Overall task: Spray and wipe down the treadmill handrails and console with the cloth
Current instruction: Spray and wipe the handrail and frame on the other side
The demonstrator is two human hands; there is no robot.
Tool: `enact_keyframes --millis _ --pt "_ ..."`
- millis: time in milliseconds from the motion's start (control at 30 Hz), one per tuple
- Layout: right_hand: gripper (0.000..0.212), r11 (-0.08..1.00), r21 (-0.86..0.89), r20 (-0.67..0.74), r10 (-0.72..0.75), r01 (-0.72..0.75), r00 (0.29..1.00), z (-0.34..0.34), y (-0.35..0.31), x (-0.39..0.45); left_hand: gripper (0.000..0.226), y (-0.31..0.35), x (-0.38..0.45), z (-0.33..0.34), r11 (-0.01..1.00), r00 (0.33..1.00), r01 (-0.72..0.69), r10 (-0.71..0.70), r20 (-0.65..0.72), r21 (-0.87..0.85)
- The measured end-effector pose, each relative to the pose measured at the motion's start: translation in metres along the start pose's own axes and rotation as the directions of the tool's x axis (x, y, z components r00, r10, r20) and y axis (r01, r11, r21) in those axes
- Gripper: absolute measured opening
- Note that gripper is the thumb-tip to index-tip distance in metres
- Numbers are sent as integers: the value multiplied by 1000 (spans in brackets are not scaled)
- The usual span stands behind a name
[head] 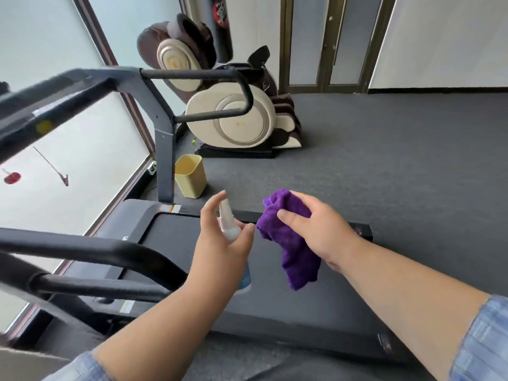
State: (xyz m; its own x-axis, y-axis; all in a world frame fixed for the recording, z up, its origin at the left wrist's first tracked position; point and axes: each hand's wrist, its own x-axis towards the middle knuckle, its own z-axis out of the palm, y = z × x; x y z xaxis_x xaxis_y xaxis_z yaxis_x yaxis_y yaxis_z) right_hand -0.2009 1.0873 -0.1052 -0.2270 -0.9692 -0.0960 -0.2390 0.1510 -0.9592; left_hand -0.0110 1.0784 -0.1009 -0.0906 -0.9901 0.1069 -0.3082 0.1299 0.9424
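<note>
My left hand (220, 243) grips a small spray bottle (228, 224) with a white nozzle and a blue lower part, held over the treadmill belt (275, 306). Just to its right, my right hand (316, 229) holds a bunched purple cloth (294, 254) that hangs down below the fingers. The bottle's nozzle points up and away from me, a short gap from the cloth. The near black handrail (90, 251) curves in at the lower left. The far handrail (192, 74) loops at the upper middle. The console (41, 114) is a blurred dark bar at the upper left.
A yellow bin (191, 176) stands on the grey carpet beside the treadmill's upright post (165, 149). A brown and cream massage chair (228, 105) sits behind it. Large windows run along the left, and doors stand at the back.
</note>
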Motion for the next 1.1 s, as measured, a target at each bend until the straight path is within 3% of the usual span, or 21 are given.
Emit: enact_keyframes --millis 133,333,567,733,867,1100 --pt "54 998 -54 86 -18 23 996 1 -6 49 71 -7 25 21 996 998 59 -60 -5 -68" --pt "54 1000 23 245 -16 11 969 21 -5 95 72 -10 39 27 983 982 148 -159 -102 -104" --pt "51 999 16 455 -45 42 889 60 -14 166 73 -23 67 23 991 959 136 -136 -250 -15" --pt "42 997 40 595 -75 64 800 92 -25 238 82 -21 118 23 964 842 263 -213 -496 32" --pt "58 993 56 699 -112 102 706 100 -34 301 77 -12 173 35 942 750 336 -267 -605 2" --pt "60 973 48 832 -164 226 530 86 -114 409 68 48 294 29 903 617 429 -278 -736 19"
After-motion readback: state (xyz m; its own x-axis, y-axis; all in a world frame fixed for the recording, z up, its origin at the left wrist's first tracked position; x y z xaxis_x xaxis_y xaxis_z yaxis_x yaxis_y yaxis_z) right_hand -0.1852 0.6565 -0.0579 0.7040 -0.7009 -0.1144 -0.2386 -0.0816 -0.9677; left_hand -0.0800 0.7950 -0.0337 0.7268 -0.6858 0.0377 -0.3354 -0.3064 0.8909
